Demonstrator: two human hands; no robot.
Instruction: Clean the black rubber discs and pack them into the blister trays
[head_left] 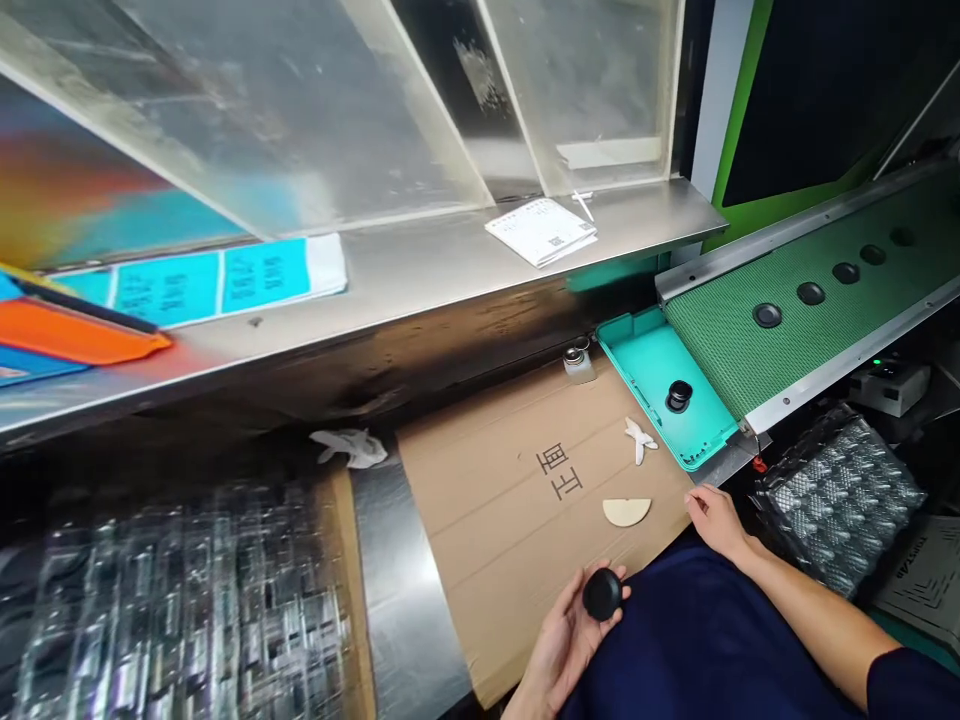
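A round black part [602, 594] rests in my left hand [574, 632], palm up with the fingers curled round its edge. My right hand [718, 520] lies at the cardboard's right edge, fingers bent inward; whether they hold anything is too small to tell. Between and beyond the hands, a cream half-round piece [627, 512] lies on the cardboard sheet [480, 500]. Past it is a crumpled white scrap [640, 440]. The turquoise tray [652, 355] holds black round parts [679, 396], one on top of another.
Several black discs [767, 315] lie on a green conveyor [720, 340] at the right. Clear plastic trays stand at the left [187, 610] and right [840, 500]. A small glass jar [579, 364] stands behind the cardboard. A metal ledge [420, 260] holds papers [541, 232].
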